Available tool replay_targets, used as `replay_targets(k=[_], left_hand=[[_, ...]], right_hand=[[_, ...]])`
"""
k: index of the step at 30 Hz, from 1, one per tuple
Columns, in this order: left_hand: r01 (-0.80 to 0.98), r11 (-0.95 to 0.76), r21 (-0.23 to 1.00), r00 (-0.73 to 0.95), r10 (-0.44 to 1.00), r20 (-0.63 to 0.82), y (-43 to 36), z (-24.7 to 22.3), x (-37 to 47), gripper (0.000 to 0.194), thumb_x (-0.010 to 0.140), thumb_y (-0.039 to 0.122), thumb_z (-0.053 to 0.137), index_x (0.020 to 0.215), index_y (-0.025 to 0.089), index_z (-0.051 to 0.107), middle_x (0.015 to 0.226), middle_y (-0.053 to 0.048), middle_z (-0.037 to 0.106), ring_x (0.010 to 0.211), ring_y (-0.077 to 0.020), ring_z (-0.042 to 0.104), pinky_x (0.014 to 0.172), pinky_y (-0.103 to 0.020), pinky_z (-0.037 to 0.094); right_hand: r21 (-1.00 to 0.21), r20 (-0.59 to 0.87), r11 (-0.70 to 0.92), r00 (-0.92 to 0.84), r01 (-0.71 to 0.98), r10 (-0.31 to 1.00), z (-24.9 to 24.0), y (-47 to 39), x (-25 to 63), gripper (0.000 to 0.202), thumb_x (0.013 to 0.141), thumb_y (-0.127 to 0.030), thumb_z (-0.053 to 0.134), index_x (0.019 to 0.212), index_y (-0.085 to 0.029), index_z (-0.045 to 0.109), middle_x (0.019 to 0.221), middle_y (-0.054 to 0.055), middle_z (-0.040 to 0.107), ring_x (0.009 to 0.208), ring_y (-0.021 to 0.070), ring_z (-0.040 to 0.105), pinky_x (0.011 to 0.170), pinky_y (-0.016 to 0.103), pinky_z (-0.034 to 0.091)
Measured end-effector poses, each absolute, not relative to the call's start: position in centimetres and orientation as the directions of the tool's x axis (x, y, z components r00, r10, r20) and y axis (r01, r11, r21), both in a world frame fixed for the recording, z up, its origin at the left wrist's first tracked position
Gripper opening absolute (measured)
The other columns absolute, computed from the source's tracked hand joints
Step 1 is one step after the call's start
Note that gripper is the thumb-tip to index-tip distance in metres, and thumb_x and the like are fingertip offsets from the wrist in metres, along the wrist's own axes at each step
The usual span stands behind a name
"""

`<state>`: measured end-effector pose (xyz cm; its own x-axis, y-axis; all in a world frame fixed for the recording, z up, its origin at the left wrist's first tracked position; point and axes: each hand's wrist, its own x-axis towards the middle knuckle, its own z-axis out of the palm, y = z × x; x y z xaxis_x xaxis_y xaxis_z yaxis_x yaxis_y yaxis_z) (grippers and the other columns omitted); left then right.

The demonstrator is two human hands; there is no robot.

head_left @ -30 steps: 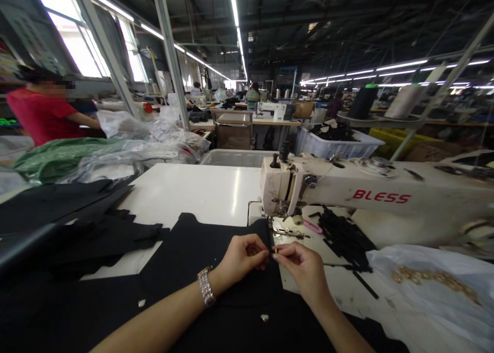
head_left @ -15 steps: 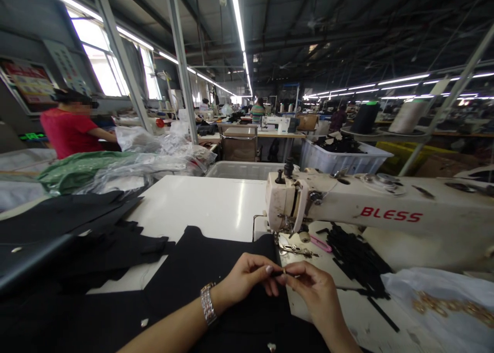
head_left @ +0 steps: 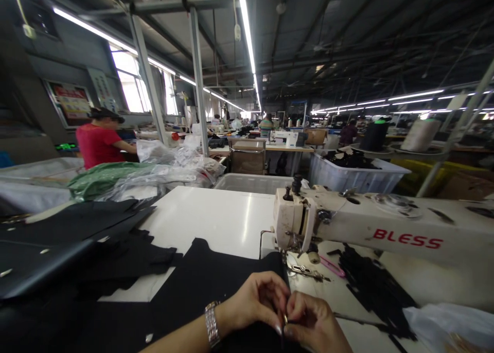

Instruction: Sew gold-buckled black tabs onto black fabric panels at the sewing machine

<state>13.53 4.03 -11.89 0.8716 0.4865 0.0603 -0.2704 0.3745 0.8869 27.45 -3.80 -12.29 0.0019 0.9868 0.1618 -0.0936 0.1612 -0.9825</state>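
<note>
My left hand (head_left: 258,304), with a watch (head_left: 212,324) on the wrist, pinches a narrow black strip in front of the sewing machine. Close against it, my right hand (head_left: 312,322) has its fingers closed on a small gold ring (head_left: 285,319) through which the dark strip seems to pass. Both hands are above the near edge of a large black fabric piece (head_left: 189,286). The sewing machine (head_left: 339,224) stands just beyond, its needle area over the metal plate. A pile of black strips (head_left: 374,286) lies right of the needle.
Pink scissors or snips (head_left: 332,266) lie beside the metal guide. A plastic bag (head_left: 451,322) rests at the right. More black fabric (head_left: 38,250) covers the left, near plastic-wrapped goods (head_left: 170,175). A person in red (head_left: 98,144) works at the far left.
The view has shifted up and left, so the scene sits lower and further right. My hands have moved closer together, the fingers curled more tightly around the ring and strip.
</note>
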Motion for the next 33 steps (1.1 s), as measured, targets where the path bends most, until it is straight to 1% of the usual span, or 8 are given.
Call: replay_targets(k=[4,7,12,15,17,23,28,33], left_hand=[[-0.274,0.236,0.932,0.871,0.472,0.137,4.0,-11.4,13.3,0.026,0.044,0.026,0.080,0.057,0.009,0.064,0.065,-0.004,0.057,0.059,-0.0098,0.052,0.056,-0.020,0.043],[-0.253,0.234,0.939,0.880,0.459,0.123,4.1,-11.1,13.3,0.026,0.045,0.028,0.079,0.055,0.010,0.065,0.065,-0.004,0.056,0.058,-0.0096,0.051,0.055,-0.020,0.042],[-0.270,0.235,0.934,0.851,0.512,0.117,4.3,-10.8,13.5,0.024,0.044,0.026,0.080,0.054,0.011,0.064,0.064,-0.002,0.055,0.057,-0.0092,0.049,0.053,-0.019,0.040],[-0.272,0.232,0.934,0.838,0.534,0.111,4.4,-10.8,13.6,0.022,0.047,0.025,0.079,0.055,0.011,0.064,0.065,-0.003,0.055,0.058,-0.0096,0.050,0.054,-0.020,0.041],[-0.263,0.230,0.937,0.835,0.541,0.102,4.4,-10.7,13.5,0.022,0.048,0.026,0.078,0.055,0.011,0.064,0.065,-0.003,0.055,0.059,-0.0106,0.051,0.056,-0.021,0.041],[-0.268,0.220,0.938,0.813,0.574,0.097,4.2,-10.6,13.2,0.023,0.052,0.023,0.076,0.057,0.009,0.059,0.067,-0.003,0.058,0.061,-0.0108,0.053,0.058,-0.021,0.042],[-0.319,0.237,0.918,0.749,0.657,0.090,4.2,-10.7,13.3,0.028,0.053,0.024,0.076,0.056,0.009,0.052,0.064,-0.002,0.059,0.056,-0.0088,0.054,0.055,-0.019,0.042],[-0.314,0.235,0.920,0.764,0.637,0.098,4.1,-11.1,13.5,0.032,0.054,0.026,0.076,0.056,0.010,0.048,0.065,-0.003,0.059,0.056,-0.0108,0.057,0.053,-0.021,0.044]], right_hand=[[-0.989,0.123,0.124,0.018,-0.080,0.992,-12.5,-3.8,27.5,0.035,0.047,-0.037,0.076,0.046,-0.016,0.048,0.053,-0.003,0.048,0.053,0.0098,0.046,0.052,0.021,0.036],[-0.991,0.079,0.085,0.055,-0.103,0.995,-12.3,-3.9,27.3,0.035,0.046,-0.040,0.076,0.047,-0.016,0.051,0.052,-0.003,0.050,0.052,0.0101,0.046,0.052,0.022,0.036],[-0.988,0.115,0.127,0.127,-0.093,0.985,-11.4,-4.1,27.0,0.025,0.057,-0.036,0.071,0.052,-0.016,0.057,0.059,-0.001,0.054,0.053,0.0101,0.048,0.050,0.021,0.038],[-0.987,0.092,0.112,0.172,-0.115,0.981,-11.0,-4.1,26.9,0.024,0.059,-0.036,0.069,0.053,-0.017,0.057,0.060,-0.002,0.052,0.048,0.0083,0.045,0.044,0.020,0.037],[-0.988,0.086,0.106,0.176,-0.108,0.981,-11.0,-4.1,26.9,0.025,0.060,-0.037,0.068,0.054,-0.016,0.055,0.060,-0.001,0.053,0.050,0.0094,0.048,0.046,0.021,0.040],[-0.983,0.172,0.158,0.189,0.090,0.967,-10.4,-4.6,27.0,0.022,0.068,-0.035,0.063,0.061,-0.016,0.057,0.059,0.000,0.056,0.054,0.0112,0.051,0.052,0.022,0.043],[-0.911,0.320,0.269,0.125,0.314,0.939,-10.1,-5.1,26.9,0.016,0.071,-0.031,0.061,0.079,-0.017,0.062,0.076,0.004,0.062,0.069,0.0156,0.057,0.065,0.025,0.046],[-0.912,0.302,0.222,0.198,0.344,0.933,-10.7,-5.0,26.8,0.014,0.074,-0.031,0.057,0.070,-0.018,0.063,0.069,0.003,0.063,0.065,0.0159,0.059,0.062,0.024,0.047]])
